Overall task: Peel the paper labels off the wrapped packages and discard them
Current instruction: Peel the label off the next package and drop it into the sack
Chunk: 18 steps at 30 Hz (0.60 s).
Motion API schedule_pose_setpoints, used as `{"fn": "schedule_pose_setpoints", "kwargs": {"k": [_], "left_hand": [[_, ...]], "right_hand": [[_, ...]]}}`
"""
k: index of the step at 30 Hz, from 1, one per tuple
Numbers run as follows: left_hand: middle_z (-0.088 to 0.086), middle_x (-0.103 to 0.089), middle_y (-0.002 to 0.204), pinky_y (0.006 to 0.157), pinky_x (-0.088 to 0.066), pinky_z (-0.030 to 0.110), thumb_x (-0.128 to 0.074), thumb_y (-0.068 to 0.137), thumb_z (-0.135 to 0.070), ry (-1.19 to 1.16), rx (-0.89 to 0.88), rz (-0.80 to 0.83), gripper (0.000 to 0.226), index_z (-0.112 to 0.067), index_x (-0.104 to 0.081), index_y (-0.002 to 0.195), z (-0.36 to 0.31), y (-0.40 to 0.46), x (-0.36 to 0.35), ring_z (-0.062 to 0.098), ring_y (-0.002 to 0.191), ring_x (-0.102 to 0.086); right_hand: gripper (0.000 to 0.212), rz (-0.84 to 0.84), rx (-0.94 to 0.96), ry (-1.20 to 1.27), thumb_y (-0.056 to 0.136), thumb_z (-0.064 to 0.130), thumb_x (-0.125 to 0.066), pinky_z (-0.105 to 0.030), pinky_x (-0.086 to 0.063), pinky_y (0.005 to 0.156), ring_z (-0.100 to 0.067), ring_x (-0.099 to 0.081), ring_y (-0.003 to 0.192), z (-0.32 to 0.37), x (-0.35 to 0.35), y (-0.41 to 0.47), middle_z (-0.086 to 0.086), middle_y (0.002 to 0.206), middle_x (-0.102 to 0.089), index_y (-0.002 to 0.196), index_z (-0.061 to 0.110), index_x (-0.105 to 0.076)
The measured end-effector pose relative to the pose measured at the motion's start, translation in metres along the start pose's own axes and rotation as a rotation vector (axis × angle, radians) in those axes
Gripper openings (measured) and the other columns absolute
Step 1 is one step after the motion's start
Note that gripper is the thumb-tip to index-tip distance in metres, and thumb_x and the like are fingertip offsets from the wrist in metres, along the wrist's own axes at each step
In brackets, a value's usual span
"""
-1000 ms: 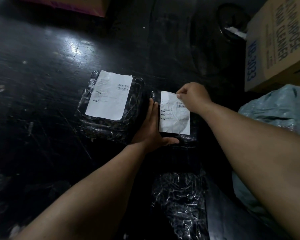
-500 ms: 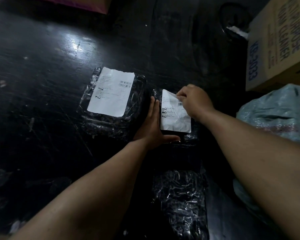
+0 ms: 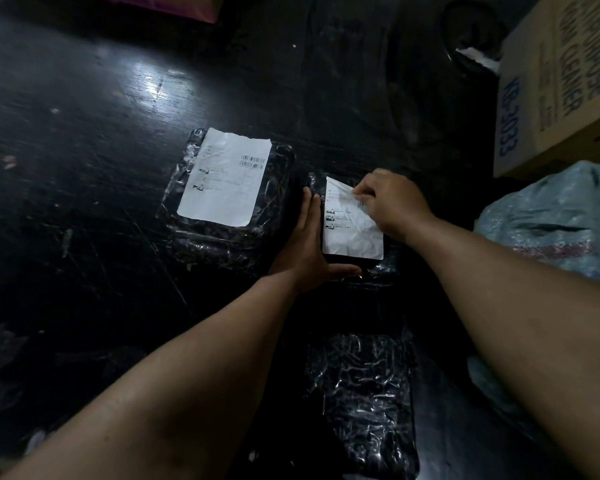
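Two black plastic-wrapped packages lie on the dark floor. The larger left package carries a flat white paper label. The smaller right package has a white label whose top right corner is folded over and lifted. My right hand pinches that lifted corner. My left hand lies flat against the small package's left side, thumb along its near edge, holding it down. A third wrapped package without a label lies nearer to me.
A cardboard box printed "foam cleaner" stands at the far right. Below it sits a pale blue-grey plastic bag. A pink-edged box is at the top edge. A dark round object holds a white scrap.
My right hand has pulled the label's top right corner down and toward me, peeling more of it off the small package. My left hand has stayed in place.
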<state>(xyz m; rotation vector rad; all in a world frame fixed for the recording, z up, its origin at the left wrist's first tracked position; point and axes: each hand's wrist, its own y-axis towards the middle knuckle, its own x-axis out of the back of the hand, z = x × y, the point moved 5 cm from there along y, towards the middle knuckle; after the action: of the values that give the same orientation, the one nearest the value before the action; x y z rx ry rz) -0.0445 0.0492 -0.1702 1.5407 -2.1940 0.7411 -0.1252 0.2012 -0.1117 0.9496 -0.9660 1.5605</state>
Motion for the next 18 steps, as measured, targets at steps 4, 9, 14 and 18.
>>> {"fn": "schedule_pose_setpoints", "kwargs": {"k": [4, 9, 14, 18], "left_hand": [[-0.005, 0.032, 0.162, 0.095, 0.012, -0.007, -0.091, 0.063, -0.050, -0.009, 0.008, -0.002, 0.146, -0.014, 0.012, 0.159, 0.001, 0.000, -0.001, -0.021, 0.125, 0.038], [-0.009, 0.033, 0.162, 0.100, 0.011, 0.001, -0.090, 0.063, -0.053, -0.010, 0.027, 0.007, 0.145, -0.016, 0.012, 0.159, 0.002, 0.001, -0.003, -0.010, 0.138, 0.028], [-0.008, 0.031, 0.163, 0.110, 0.002, 0.009, -0.091, 0.063, -0.053, -0.023, 0.033, 0.000, 0.145, -0.015, 0.010, 0.160, 0.003, 0.001, -0.003, -0.007, 0.142, 0.023], [-0.005, 0.029, 0.164, 0.096, 0.011, -0.007, -0.091, 0.064, -0.050, -0.024, 0.019, -0.002, 0.144, -0.012, 0.009, 0.160, 0.001, 0.000, -0.001, -0.011, 0.138, 0.024]], "right_hand": [[0.013, 0.007, 0.016, -0.010, 0.091, 0.022, -0.063, -0.031, -0.047, 0.083, -0.020, -0.061, 0.099, 0.001, 0.000, -0.001, 0.001, 0.105, -0.063, 0.100, 0.019, -0.072], [0.013, 0.005, 0.019, -0.003, 0.091, 0.022, -0.063, -0.027, -0.044, 0.079, -0.019, -0.061, 0.097, 0.001, -0.002, -0.006, 0.002, 0.104, -0.063, 0.100, 0.019, -0.072], [0.014, 0.014, 0.031, 0.002, 0.092, 0.023, -0.062, -0.025, -0.040, 0.077, -0.020, -0.061, 0.098, 0.001, -0.002, -0.009, 0.002, 0.106, -0.064, 0.101, 0.019, -0.072], [0.014, 0.019, 0.028, 0.008, 0.092, 0.024, -0.062, -0.025, -0.040, 0.078, -0.018, -0.061, 0.098, 0.002, -0.001, -0.013, 0.003, 0.106, -0.064, 0.100, 0.020, -0.072]]}}
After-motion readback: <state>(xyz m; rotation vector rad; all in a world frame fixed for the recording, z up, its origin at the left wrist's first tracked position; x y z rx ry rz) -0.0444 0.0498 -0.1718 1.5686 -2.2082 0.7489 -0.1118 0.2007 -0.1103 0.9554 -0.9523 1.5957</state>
